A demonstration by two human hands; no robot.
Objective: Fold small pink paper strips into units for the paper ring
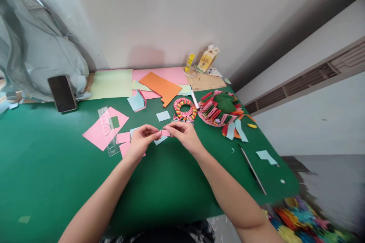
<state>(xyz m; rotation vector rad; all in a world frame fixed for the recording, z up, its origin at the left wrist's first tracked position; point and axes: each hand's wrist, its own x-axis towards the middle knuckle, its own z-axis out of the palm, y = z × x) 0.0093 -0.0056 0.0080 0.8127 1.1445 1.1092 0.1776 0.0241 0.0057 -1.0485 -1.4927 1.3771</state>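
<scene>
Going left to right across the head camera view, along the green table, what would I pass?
Phone → clear ruler → left hand → small pink paper held between both hands → right hand → pile of folded paper pieces → light blue scrap.

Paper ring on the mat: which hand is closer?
Right. The right hand sits just below the colourful paper ring, almost under it. The left hand is farther off, down and to the ring's left. Both pinch a small pink paper piece.
</scene>
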